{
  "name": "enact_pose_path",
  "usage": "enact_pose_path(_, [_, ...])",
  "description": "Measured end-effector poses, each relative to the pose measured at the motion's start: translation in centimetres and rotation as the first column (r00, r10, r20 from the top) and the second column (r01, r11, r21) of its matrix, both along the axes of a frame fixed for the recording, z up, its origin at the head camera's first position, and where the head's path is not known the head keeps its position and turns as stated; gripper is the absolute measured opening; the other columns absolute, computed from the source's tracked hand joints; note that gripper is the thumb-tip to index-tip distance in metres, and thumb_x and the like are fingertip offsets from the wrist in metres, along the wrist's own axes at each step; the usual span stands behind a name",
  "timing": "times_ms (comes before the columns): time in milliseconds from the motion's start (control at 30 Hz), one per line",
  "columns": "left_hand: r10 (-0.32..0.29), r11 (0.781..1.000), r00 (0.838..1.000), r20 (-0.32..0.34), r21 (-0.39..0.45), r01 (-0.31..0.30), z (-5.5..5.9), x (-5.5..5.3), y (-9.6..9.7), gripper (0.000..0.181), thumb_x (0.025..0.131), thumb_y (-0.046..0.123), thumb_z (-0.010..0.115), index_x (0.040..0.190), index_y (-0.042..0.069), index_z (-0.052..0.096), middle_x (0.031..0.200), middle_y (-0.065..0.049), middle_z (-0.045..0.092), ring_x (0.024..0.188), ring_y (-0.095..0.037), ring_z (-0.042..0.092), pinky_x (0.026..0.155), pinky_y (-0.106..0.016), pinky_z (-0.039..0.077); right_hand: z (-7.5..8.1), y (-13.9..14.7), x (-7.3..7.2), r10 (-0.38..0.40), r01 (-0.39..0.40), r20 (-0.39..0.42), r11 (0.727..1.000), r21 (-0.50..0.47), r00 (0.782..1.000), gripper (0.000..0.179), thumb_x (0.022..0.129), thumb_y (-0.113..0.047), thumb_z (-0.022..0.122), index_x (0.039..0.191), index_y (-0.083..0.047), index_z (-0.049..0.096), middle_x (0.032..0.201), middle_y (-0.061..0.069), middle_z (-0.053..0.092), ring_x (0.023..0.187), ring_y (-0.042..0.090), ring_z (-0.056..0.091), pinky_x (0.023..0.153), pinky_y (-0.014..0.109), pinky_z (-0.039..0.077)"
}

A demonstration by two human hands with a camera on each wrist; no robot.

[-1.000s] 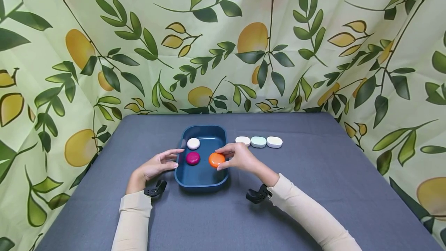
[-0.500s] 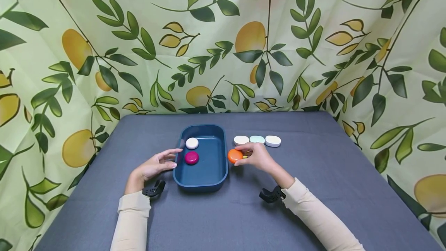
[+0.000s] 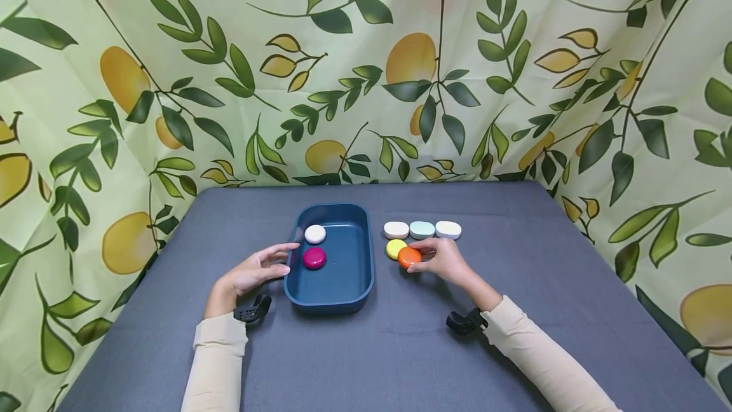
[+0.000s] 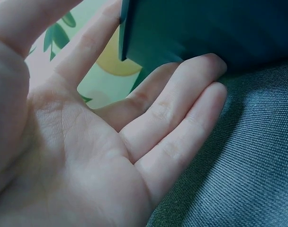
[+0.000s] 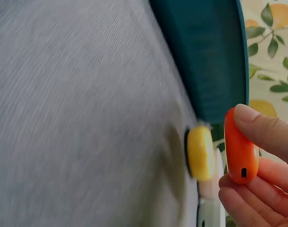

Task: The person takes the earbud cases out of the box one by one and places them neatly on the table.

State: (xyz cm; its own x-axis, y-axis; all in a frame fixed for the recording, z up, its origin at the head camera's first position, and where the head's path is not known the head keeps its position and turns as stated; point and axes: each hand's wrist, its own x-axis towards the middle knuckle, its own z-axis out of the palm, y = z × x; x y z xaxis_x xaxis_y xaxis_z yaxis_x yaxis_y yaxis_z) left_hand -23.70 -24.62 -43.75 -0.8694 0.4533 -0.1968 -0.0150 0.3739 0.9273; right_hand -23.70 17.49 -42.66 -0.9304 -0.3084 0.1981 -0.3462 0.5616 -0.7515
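"Cream sleeves [image 3: 220, 358] come first. With the tray's middle as the dial and twelve at the far side, where do they enter?"

"At eight and four o'clock, over the grey cloth [image 3: 366, 367], with a black mount [image 3: 466, 322] at each wrist."

"And the hands?"

"The left hand [image 3: 253, 271] is at nine o'clock, fingers long and loosely spread, seemingly just touching the outer wall of the blue tray [image 3: 332, 306]. The right hand [image 3: 445, 261], at three, pinches the orange disc [image 3: 409, 257] by its edge between thumb and fingers."

"So that disc is out of the tray?"

"Yes, outside at three o'clock, seemingly just above the cloth. The right wrist view shows a dark slot [image 5: 243, 172] in its side."

"How far along, would you say?"

"Partway, I'd judge. The orange one is out but not yet let go. Inside, the magenta disc [image 3: 314, 259] sits at nine o'clock, neither hand on it."

"Beyond those?"

"The yellow disc [image 3: 394, 248] lies on the cloth at three, nearer the tray than the orange one. Farther back, the white disc [image 3: 315, 234] is inside at eleven; three pale ovals [image 3: 422, 230] line up outside between two and three. Last comes the leafy curtain [image 3: 354, 91], behind everything."
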Motion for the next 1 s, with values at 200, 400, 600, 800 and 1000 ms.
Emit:
enact_pose_path(200, [0.000, 1.000, 1.000, 0.002, 0.004, 0.000, 0.0, 0.0, 0.0, 0.063, 0.093, 0.023, 0.061, 0.148, 0.009, 0.034, 0.150, -0.029, 0.032, 0.137, -0.044, 0.036, 0.110, -0.056, 0.038, -1.0, 1.5, -0.8, -0.099, 0.099, 0.030, 0.995, 0.023, 0.995, 0.047, 0.066, -0.009, 0.086, 0.107, 0.006, 0.070, 0.099, 0.024, 0.073, 0.085, 0.029, 0.073, 0.071, 0.025, 0.058])
enact_pose_path(400, [0.003, 1.000, 1.000, 0.007, 0.011, -0.003, 0.0, 0.0, 0.0, 0.063, 0.093, 0.023, 0.062, 0.148, 0.009, 0.034, 0.150, -0.029, 0.032, 0.136, -0.043, 0.037, 0.110, -0.056, 0.038, -1.8, 2.5, -1.5, -0.157, 0.154, 0.038, 0.986, 0.068, 0.987, 0.047, 0.068, -0.011, 0.086, 0.108, 0.007, 0.070, 0.100, 0.024, 0.073, 0.086, 0.029, 0.072, 0.069, 0.021, 0.055])
enact_pose_path(600, [0.005, 1.000, 1.000, 0.007, 0.003, -0.005, 0.1, 0.1, 0.0, 0.062, 0.094, 0.023, 0.061, 0.149, 0.010, 0.034, 0.150, -0.029, 0.032, 0.137, -0.044, 0.036, 0.110, -0.058, 0.037, -2.0, 2.8, -1.9, -0.186, 0.185, 0.020, 0.981, 0.063, 0.982, 0.049, 0.066, -0.014, 0.087, 0.107, 0.006, 0.070, 0.100, 0.024, 0.073, 0.087, 0.029, 0.073, 0.072, 0.023, 0.057])
enact_pose_path(800, [0.008, 1.000, 1.000, 0.006, 0.005, -0.008, 0.1, 0.1, 0.0, 0.062, 0.093, 0.023, 0.061, 0.149, 0.010, 0.034, 0.150, -0.029, 0.031, 0.138, -0.045, 0.035, 0.111, -0.058, 0.037, -2.7, 3.1, -2.5, -0.129, 0.129, 0.002, 0.992, -0.010, 0.992, 0.054, 0.063, -0.030, 0.090, 0.105, 0.000, 0.073, 0.096, 0.017, 0.075, 0.079, 0.016, 0.073, 0.071, 0.027, 0.057])
enact_pose_path(1000, [0.018, 1.000, 1.000, 0.018, 0.012, -0.018, 0.0, 0.1, 0.0, 0.063, 0.093, 0.023, 0.062, 0.148, 0.011, 0.035, 0.151, -0.028, 0.031, 0.138, -0.045, 0.034, 0.111, -0.058, 0.036, -2.3, 2.3, -2.4, -0.177, 0.172, 0.053, 0.981, 0.090, 0.983, 0.051, 0.067, -0.020, 0.087, 0.109, 0.003, 0.071, 0.104, 0.022, 0.073, 0.086, 0.025, 0.072, 0.076, 0.032, 0.057])
